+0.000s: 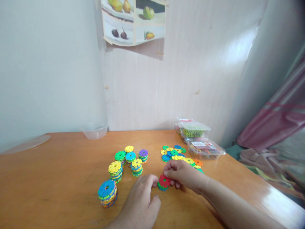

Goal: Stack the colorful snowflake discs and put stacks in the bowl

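Holding a red disc (167, 183) with the right hand (183, 174), nearly closed, thumb over the far edge and fingers tucked in at the right side. Touching the left edge with the left hand (143, 195), loosely curled, with a wide gap between thumb and forefinger and gripping nothing visible. Placed nearer the viewer than the purple-topped stack (143, 156) and to its right. Coloured a flat, bright red, round and thin, pierced at the centre and cut with short slits all around the rim. Laid over a short stack (163, 188) edged in green and blue, almost covering it from above; cannot tell how many layers deep.

Seen just in front of the purple-topped stack and slightly left, a yellow-topped stack (137, 168), banded in yellow, blue and green. Seen farther left and much nearer the viewer, a taller blue-topped stack (107, 195), with yellow and orange among the layers. Scattered to the right of the purple-topped stack, loose discs (176, 157) in yellow, blue, green and orange, overlapping and partly hidden by the right hand. Set beyond it, a clear bowl (95, 133) to the left and plastic packs (206, 149) to the right.
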